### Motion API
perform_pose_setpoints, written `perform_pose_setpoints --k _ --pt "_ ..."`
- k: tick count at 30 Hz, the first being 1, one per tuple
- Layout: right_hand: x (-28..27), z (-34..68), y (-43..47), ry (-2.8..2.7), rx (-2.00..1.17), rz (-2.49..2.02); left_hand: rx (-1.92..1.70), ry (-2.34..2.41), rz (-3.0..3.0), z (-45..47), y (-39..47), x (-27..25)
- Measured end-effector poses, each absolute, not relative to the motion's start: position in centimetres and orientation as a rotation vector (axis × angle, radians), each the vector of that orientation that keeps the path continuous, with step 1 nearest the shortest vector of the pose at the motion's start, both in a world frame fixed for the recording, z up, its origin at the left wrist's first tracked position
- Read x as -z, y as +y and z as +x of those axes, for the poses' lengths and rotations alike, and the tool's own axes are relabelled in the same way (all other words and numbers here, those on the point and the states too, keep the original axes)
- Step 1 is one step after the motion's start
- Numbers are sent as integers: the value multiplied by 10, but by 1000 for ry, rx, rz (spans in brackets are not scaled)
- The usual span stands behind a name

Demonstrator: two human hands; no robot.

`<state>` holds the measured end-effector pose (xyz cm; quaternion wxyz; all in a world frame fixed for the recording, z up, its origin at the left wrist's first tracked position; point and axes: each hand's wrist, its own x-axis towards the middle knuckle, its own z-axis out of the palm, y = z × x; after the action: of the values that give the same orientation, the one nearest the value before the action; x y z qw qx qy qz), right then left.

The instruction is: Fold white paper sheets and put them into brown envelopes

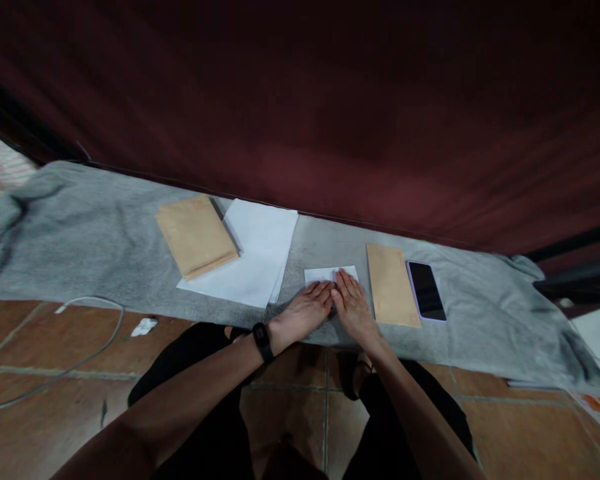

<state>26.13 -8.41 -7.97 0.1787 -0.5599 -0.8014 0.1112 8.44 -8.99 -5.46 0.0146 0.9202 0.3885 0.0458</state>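
Note:
A small piece of white paper, apparently folded, lies on the grey cloth in front of me. My left hand rests flat on it from the left, fingers stretched out. Beside it, my right hand lies flat on the same paper, its thumb close to the left fingertips. Both palms hide most of the paper. To the right of my right hand lies a single brown envelope. On the left, a stack of brown envelopes sits partly over some larger white sheets.
A phone in a purple case lies right of the single envelope. The grey cloth covers a long narrow surface against a dark red curtain. A white cable and a crumpled tissue are on the tiled floor.

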Motion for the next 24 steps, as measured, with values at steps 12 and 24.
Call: perform_pose_setpoints --k 12,24 --pt "79 258 -87 -2320 -127 -1653 -326 1355 2690 77 -91 48" --pt "87 255 -91 -2243 61 -1712 -591 1682 2531 83 -87 78"
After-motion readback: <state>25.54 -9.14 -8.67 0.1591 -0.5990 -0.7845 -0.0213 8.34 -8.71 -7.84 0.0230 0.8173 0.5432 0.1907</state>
